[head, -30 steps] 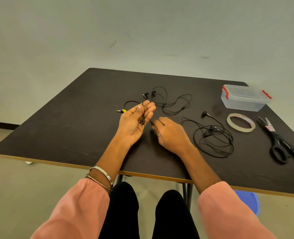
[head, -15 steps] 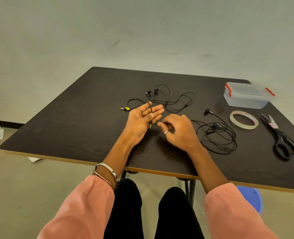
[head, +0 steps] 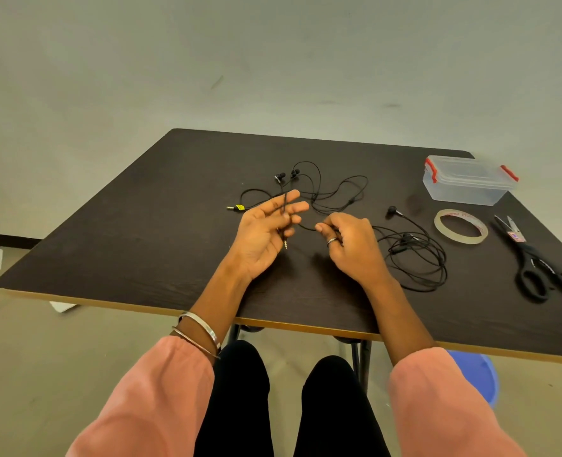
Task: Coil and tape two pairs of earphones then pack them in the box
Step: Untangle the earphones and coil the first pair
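Earphone cable [head: 307, 228] mid-frame, strung between my hands | left hand [head: 263, 232] palm-up, plug end clamped between fingers, I reckon as the spool | right hand [head: 348, 239] pinches the cable to feed wraps | slack pile [head: 414, 258] right of it | second pair [head: 322, 192] upper centre, box [head: 467, 183] upper right, untouched.

Black wired earphones [head: 332, 192], uncoiled, far centre; second black pair [head: 419, 258], loosely looped, right; clear tape roll [head: 460, 240] flat; lidded clear plastic box [head: 467, 184], red clips.

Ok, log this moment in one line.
step: coiling | left hand: holds cable, plug hanging | right hand: pinches cable | other pair: loose | box: lid on | tape, scissors: idle
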`<state>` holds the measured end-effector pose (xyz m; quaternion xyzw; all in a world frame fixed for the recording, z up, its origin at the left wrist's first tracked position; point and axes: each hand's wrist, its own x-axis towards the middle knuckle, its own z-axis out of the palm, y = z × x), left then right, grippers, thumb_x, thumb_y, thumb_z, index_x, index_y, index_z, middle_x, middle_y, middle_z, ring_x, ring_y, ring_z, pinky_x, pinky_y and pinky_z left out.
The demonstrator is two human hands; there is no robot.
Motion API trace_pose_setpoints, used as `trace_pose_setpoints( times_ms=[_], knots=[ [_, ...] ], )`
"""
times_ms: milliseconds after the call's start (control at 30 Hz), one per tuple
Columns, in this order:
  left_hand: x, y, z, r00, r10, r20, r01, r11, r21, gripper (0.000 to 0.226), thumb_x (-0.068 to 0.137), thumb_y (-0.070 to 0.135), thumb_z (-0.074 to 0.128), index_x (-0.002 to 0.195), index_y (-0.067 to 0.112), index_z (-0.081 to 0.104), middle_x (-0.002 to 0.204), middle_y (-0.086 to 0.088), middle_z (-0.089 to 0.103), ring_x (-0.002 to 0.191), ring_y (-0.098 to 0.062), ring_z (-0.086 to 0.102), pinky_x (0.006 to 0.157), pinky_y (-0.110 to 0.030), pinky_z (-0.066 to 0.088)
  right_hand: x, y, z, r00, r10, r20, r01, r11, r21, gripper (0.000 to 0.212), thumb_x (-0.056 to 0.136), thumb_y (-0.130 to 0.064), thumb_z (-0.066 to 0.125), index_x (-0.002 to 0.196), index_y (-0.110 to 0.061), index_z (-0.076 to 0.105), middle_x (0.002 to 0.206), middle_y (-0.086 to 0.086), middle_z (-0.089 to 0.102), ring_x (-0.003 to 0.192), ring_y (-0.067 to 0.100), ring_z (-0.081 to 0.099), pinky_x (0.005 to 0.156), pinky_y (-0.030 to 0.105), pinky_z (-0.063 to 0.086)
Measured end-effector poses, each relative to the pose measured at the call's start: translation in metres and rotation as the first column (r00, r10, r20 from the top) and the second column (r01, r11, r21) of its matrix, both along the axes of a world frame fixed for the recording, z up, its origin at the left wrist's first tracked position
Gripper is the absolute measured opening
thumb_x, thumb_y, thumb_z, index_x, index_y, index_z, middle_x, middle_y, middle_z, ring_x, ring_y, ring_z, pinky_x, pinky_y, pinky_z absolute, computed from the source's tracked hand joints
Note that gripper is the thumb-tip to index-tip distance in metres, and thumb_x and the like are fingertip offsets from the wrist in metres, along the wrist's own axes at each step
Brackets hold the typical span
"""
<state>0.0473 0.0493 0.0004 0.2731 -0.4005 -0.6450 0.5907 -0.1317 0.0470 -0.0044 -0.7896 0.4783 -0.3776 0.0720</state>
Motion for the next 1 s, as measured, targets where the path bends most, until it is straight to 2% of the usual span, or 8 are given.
trace_pose_setpoints(
  times_ms=[133,267,400,533,667,733,833,1000],
  knots=[
    [0.003,-0.005,-0.003,0.995,0.066,-0.070,-0.064,0.997,0.037,0.031,0.102,0.019,0.038,0.115,0.005,0.063,0.088,-0.001,0.071,0.067,-0.008,0.056,0.050,-0.017,0.040,-0.001,-0.001,-0.001,0.993,-0.031,-0.117,0.036,0.998,0.045,0.027,0.098,-0.029,0.051,0.081,-0.010,0.060,0.071,-0.007,0.054,0.065,0.012,0.049,0.076,0.037,0.038],
    [0.003,-0.007,-0.006,0.981,0.134,-0.139,-0.133,0.991,0.019,0.024,0.098,0.005,0.046,0.116,0.000,0.061,0.093,-0.007,0.073,0.080,-0.014,0.068,0.066,-0.019,0.052,0.002,0.002,-0.001,0.945,0.086,-0.317,-0.066,0.995,0.072,0.019,0.097,-0.029,0.052,0.091,-0.015,0.063,0.087,-0.003,0.063,0.084,0.018,0.055,0.077,0.036,0.035],
    [0.004,-0.009,-0.007,0.974,0.173,-0.144,-0.172,0.985,0.019,0.026,0.094,-0.005,0.049,0.118,-0.004,0.059,0.110,-0.019,0.070,0.105,-0.030,0.067,0.081,-0.031,0.058,0.006,0.014,-0.003,0.921,0.196,-0.337,-0.200,0.979,0.023,0.013,0.093,-0.027,0.057,0.091,-0.016,0.065,0.084,-0.004,0.063,0.081,0.015,0.053,0.069,0.030,0.030],
    [-0.004,-0.005,-0.007,0.978,0.182,0.103,-0.178,0.983,-0.039,0.031,0.092,-0.009,0.050,0.123,-0.006,0.055,0.111,-0.016,0.069,0.104,-0.026,0.068,0.087,-0.033,0.057,0.004,0.026,0.005,0.961,0.252,-0.117,-0.251,0.968,0.029,0.008,0.088,-0.018,0.064,0.089,-0.012,0.069,0.080,-0.001,0.066,0.074,0.015,0.056,0.065,0.029,0.039],
    [-0.011,0.004,-0.005,0.962,0.020,0.273,0.006,0.996,-0.092,0.033,0.092,-0.012,0.048,0.123,-0.002,0.055,0.111,-0.016,0.069,0.101,-0.022,0.069,0.087,-0.032,0.056,-0.005,0.019,0.029,0.961,0.217,0.173,-0.227,0.973,0.045,0.012,0.088,-0.018,0.066,0.079,-0.011,0.070,0.064,0.008,0.062,0.056,0.021,0.052,0.054,0.035,0.042],
    [-0.012,0.010,-0.004,0.952,-0.105,0.289,0.140,0.985,-0.103,0.035,0.092,-0.012,0.046,0.122,0.001,0.057,0.110,-0.013,0.070,0.104,-0.026,0.068,0.089,-0.035,0.056,-0.011,0.007,0.042,0.954,0.199,0.222,-0.226,0.968,0.106,0.017,0.088,-0.025,0.068,0.075,-0.013,0.070,0.059,0.014,0.059,0.051,0.024,0.048,0.050,0.034,0.039],
    [-0.012,0.014,-0.003,0.937,-0.223,0.270,0.258,0.961,-0.102,0.038,0.091,-0.012,0.046,0.127,-0.002,0.053,0.117,-0.016,0.067,0.108,-0.030,0.066,0.089,-0.036,0.055,-0.015,-0.011,0.056,0.949,0.201,0.243,-0.247,0.953,0.175,0.024,0.083,-0.035,0.072,0.071,-0.014,0.072,0.056,0.018,0.056,0.045,0.015,0.038,0.046,0.026,0.032],
    [-0.009,0.015,-0.001,0.924,-0.336,0.180,0.354,0.932,-0.079,0.039,0.084,-0.004,0.057,0.123,0.000,0.057,0.116,-0.020,0.067,0.108,-0.033,0.065,0.086,-0.035,0.057,-0.007,-0.026,0.055,0.896,0.166,0.411,-0.275,0.936,0.221,0.021,0.075,-0.025,0.079,0.071,-0.006,0.071,0.055,0.001,0.060,0.047,0.005,0.046,0.049,0.017,0.038]
  ],
)
